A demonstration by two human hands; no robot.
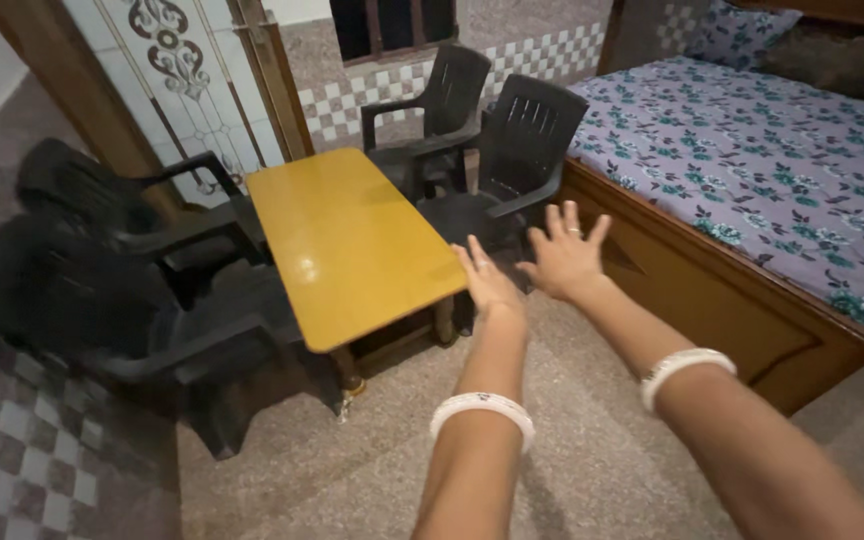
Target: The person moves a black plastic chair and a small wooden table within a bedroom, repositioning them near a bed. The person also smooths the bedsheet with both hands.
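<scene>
Both my arms stretch forward over the floor, each wrist with a white bangle. My left hand (486, 280) is open with fingers straight, just off the near right corner of a low yellow table (347, 240). My right hand (564, 256) is open with fingers spread and a ring on one finger, in front of a dark plastic chair (517, 150). Neither hand holds or touches anything.
Two dark plastic chairs (102, 260) stand left of the table and another (432, 110) behind it. A wooden bed (712, 290) with a floral purple sheet (772, 150) fills the right. A patterned door (192, 80) is at the back left. The floor is speckled grey.
</scene>
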